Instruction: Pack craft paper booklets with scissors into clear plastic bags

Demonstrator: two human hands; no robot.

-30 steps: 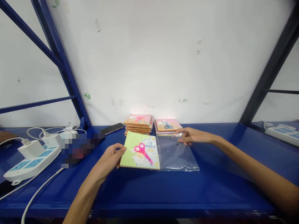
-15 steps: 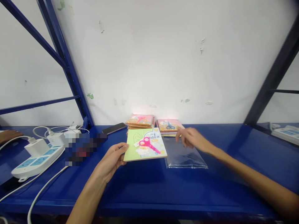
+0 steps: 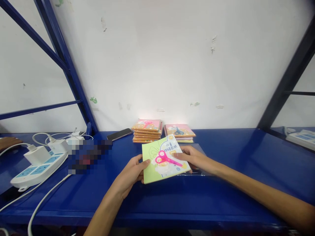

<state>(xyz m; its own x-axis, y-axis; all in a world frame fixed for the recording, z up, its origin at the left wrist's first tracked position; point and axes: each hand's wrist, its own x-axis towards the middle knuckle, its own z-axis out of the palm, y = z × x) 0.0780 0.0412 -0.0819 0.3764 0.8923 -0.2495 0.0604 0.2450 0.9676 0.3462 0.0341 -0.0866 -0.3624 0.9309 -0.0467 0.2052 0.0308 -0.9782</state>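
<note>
My left hand (image 3: 135,168) grips the left edge of a green and white paper-cutting booklet (image 3: 154,170), thumb on top. A pair of pink scissors (image 3: 169,160) lies on its cover. My right hand (image 3: 193,159) holds the booklet's right edge, its thumb resting on the cover by the scissors. The booklet is held tilted above the table. Partly hidden behind my right hand, a clear plastic bag (image 3: 200,149) lies flat on the blue table (image 3: 157,203).
Two stacks of wrapped booklets stand near the wall, a taller left stack (image 3: 147,134) and a lower right stack (image 3: 180,131). A phone (image 3: 119,134) lies left of them. At far left are a power strip (image 3: 39,170) with plugged-in chargers and another person's hand (image 3: 10,143).
My right hand has moved from above the plastic bag to the booklet's right edge and taken hold. The booklet has shifted right and nearer, and turned slightly.
</note>
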